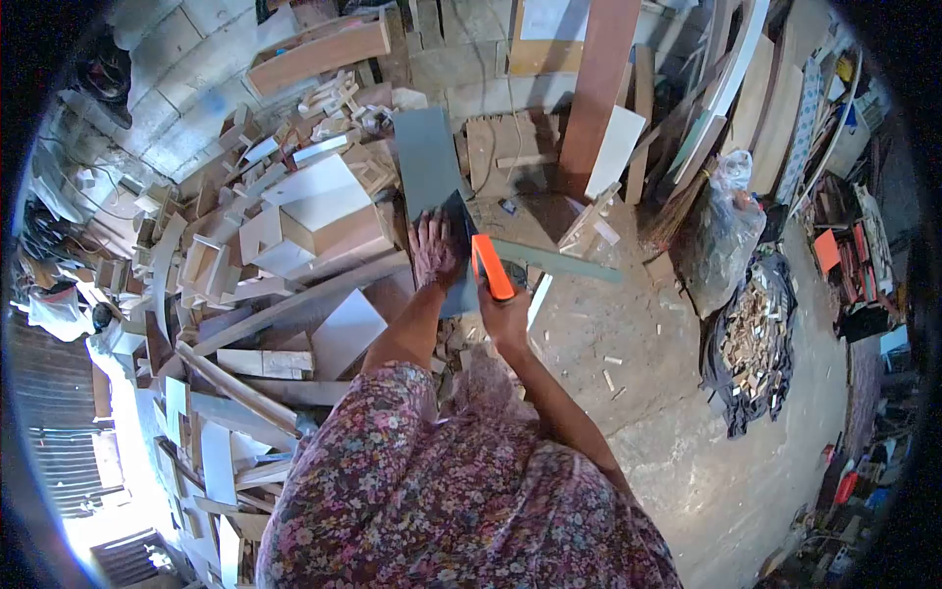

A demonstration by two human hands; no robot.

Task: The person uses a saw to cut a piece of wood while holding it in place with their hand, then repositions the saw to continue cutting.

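L hand (436, 250) lies flat, fingers spread, pressing on grey board (428, 162), which lies over the scrap wood pile (245, 294). R hand (505, 314) is closed round orange saw handle (492, 266), w/ blade at board's R edge just beside L hand.

Cluttered workshop with dusty concrete floor (687, 432). At nine o'clock, heaped timber offcuts (245, 265); at twelve, boards (608, 88) leaning on a pale block wall (186, 59). At three, plastic sack (726, 226) above wood scraps on dark sheet (751, 344). Glaring daylight at seven.
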